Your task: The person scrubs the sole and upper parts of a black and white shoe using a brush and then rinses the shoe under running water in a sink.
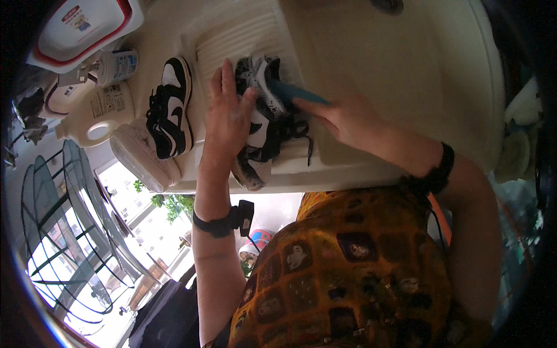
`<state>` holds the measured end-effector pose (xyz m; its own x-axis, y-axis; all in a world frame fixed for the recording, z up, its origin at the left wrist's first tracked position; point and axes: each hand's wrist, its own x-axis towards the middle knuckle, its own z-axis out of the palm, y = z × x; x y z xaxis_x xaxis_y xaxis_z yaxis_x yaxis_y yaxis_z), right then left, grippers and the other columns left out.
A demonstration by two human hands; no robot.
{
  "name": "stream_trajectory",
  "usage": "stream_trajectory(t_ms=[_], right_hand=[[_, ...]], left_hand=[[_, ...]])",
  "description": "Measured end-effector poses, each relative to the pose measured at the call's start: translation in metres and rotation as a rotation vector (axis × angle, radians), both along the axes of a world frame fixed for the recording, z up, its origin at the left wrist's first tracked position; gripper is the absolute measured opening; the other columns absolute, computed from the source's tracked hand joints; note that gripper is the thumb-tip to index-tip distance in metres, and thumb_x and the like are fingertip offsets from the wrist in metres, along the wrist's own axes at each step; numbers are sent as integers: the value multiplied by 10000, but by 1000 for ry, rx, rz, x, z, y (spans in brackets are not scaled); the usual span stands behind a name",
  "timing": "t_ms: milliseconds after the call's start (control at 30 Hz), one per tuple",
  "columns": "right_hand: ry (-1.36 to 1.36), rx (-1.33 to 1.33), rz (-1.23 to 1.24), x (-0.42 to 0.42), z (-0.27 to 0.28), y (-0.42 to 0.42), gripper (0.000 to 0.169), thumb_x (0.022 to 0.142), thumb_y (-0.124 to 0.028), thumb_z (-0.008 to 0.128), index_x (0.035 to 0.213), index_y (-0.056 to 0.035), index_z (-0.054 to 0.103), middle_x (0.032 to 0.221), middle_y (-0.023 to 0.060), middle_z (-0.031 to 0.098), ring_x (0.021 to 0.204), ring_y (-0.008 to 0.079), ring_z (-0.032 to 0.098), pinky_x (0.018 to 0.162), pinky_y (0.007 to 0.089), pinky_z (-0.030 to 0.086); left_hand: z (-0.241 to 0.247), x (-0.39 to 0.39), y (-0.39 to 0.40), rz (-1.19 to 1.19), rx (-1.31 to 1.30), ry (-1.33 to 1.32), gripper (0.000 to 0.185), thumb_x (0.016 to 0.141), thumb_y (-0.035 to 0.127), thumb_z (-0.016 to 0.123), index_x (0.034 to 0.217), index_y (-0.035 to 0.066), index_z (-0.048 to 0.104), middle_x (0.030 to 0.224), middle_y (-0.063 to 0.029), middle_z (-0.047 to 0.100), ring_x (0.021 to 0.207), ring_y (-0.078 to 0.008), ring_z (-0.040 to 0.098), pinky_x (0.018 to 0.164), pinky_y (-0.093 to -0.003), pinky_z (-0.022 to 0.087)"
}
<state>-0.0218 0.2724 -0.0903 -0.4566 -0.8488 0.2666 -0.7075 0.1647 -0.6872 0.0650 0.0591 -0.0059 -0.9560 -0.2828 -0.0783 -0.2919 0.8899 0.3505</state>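
Observation:
A black and white sneaker point(260, 130) with suds on its collar and tongue lies on the ribbed washboard part of a cream sink point(391, 165). My left hand point(228, 115) rests against its side, the thumb on the shoe and the other fingers extended. From the other side my right hand point(348, 117) grips a blue-green brush handle point(304, 92), whose far end is at the foamy shoe opening; its bristles are hidden. Loose black laces hang beside the shoe. The matching black and white sneaker point(172, 108) lies left of my left hand.
A white shoe point(141, 156) lies partly under the matching sneaker. At the left stand a cream jug point(98, 108), a white tub point(117, 66) and a white basin with a red rim point(82, 30). The deep basin of the sink is at the right, with a drain point(387, 5).

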Motion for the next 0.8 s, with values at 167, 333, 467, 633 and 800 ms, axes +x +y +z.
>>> stream_trajectory(t_ms=[167,333,467,633,800], right_hand=[[-176,153,76,-24,16,-36,458,890,-205,576,1335,-280,499,727,133,643,592,250,623,555,366,494],[-149,271,61,-1,30,-6,422,892,-206,576,1306,-269,524,704,128,636,586,254,625,538,378,483],[-181,279,183,7,30,17,406,892,-187,571,1290,-258,535,697,144,628,581,277,621,548,398,488],[-89,332,98,-9,21,-31,418,886,-199,585,1294,-274,532,697,147,632,568,286,620,539,403,491],[-223,357,171,16,29,35,432,884,-204,580,1305,-281,522,704,134,635,576,296,616,544,408,494]], left_hand=[[2,2,2,-6,5,-4,629,955,309,481,1432,-13,226,1380,-272,325,1155,-456,474,935,-452,434],[-1,2,-5,7,28,-1,637,957,326,469,1431,-23,224,1387,-276,318,1164,-456,470,944,-455,426],[1,1,3,81,69,-43,643,952,323,474,1429,-30,225,1398,-275,311,1178,-458,461,955,-451,419],[3,1,-2,52,77,-12,645,948,321,481,1425,-35,231,1399,-282,310,1185,-461,455,963,-444,413],[0,4,-2,77,89,-8,647,951,332,481,1422,-39,238,1400,-282,311,1185,-455,459,963,-443,412]])
